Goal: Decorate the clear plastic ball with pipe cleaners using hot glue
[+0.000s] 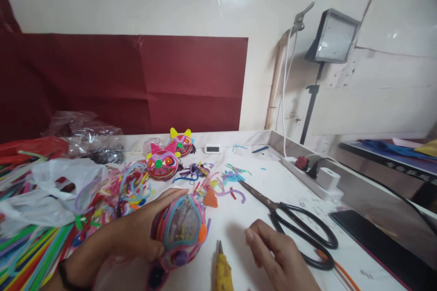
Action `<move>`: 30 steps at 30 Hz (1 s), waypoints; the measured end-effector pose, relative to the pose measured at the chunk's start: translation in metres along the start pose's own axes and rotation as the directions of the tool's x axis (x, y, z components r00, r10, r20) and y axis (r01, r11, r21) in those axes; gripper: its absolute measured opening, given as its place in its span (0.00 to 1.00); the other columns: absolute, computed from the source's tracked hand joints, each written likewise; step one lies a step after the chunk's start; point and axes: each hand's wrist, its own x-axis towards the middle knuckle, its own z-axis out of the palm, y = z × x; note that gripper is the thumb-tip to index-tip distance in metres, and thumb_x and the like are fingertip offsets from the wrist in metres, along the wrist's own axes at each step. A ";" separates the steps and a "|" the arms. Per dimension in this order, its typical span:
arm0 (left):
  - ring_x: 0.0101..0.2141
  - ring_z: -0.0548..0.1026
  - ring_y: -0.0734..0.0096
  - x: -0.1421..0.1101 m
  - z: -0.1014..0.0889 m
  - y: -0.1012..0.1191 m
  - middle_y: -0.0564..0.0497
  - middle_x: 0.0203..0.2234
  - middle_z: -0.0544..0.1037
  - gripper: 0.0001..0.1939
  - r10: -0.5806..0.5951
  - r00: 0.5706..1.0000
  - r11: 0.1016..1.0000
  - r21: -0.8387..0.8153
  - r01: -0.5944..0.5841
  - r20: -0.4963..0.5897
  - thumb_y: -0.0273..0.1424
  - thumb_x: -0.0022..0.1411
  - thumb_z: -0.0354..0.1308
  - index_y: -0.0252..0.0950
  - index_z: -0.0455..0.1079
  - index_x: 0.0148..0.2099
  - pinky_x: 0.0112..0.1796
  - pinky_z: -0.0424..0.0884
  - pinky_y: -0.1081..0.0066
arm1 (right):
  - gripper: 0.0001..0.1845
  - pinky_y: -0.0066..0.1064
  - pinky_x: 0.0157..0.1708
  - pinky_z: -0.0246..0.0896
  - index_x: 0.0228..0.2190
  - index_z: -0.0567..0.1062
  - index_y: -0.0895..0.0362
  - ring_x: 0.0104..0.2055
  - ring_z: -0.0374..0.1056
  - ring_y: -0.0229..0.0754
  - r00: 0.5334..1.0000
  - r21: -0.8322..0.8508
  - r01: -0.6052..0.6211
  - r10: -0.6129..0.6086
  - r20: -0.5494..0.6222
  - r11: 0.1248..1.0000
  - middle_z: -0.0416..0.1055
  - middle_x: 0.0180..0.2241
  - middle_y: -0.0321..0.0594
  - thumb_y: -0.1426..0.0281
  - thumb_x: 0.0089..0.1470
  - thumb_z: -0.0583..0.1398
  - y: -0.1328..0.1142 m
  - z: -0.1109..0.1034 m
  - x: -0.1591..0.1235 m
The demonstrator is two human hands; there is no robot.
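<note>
My left hand (136,232) is closed around a round pipe-cleaner craft ball (182,232) with a clear middle, blue rim and orange and purple bits, low on the white table (239,227). My right hand (278,259) hovers to its right with fingers curled together and nothing seen in them. A yellow glue gun (223,270) lies between the hands, tip pointing away. Large black scissors (293,223) lie just past my right hand.
Two finished cat-face balls (169,157) stand at the back among loose pipe-cleaner scraps (218,184). Bundles of coloured pipe cleaners (30,250) and plastic bags (51,186) fill the left. A power strip (310,170), black phone (385,245) and lamp stand (332,38) sit right.
</note>
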 end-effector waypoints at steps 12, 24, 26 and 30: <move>0.67 0.49 0.44 0.000 -0.003 0.003 0.47 0.70 0.50 0.57 0.040 0.999 0.998 -0.047 -0.038 0.031 0.23 0.39 0.64 0.40 0.45 0.71 0.64 0.48 0.58 | 0.15 0.29 0.32 0.63 0.34 0.72 0.51 0.33 0.69 0.42 0.985 -0.166 0.077 -0.100 -0.140 0.983 0.73 0.31 0.37 0.58 0.64 0.51 0.024 -0.011 0.007; 0.66 0.51 0.41 0.003 0.001 0.002 0.45 0.69 0.51 0.59 0.142 0.990 0.986 -0.093 -0.139 0.021 0.32 0.41 0.70 0.39 0.44 0.72 0.64 0.50 0.57 | 0.23 0.43 0.57 0.62 0.55 0.68 0.55 0.59 0.64 0.50 0.885 -0.191 0.465 -0.449 0.123 0.865 0.69 0.55 0.50 0.64 0.59 0.59 -0.037 0.009 0.029; 0.66 0.50 0.41 0.003 0.002 0.001 0.44 0.69 0.50 0.61 0.157 0.987 0.980 -0.123 -0.154 0.016 0.35 0.41 0.71 0.37 0.42 0.72 0.64 0.50 0.57 | 0.26 0.47 0.60 0.58 0.58 0.66 0.58 0.62 0.60 0.52 0.842 -0.181 0.539 -0.517 0.155 0.823 0.67 0.58 0.52 0.63 0.60 0.60 -0.045 0.016 0.039; 0.67 0.47 0.42 0.006 0.005 -0.005 0.39 0.70 0.46 0.64 0.179 0.984 0.974 -0.144 -0.177 0.002 0.40 0.41 0.72 0.32 0.39 0.72 0.65 0.48 0.57 | 0.32 0.50 0.60 0.55 0.59 0.65 0.60 0.62 0.58 0.55 0.791 -0.228 0.607 -0.552 0.262 0.762 0.65 0.60 0.53 0.65 0.55 0.64 -0.061 0.026 0.052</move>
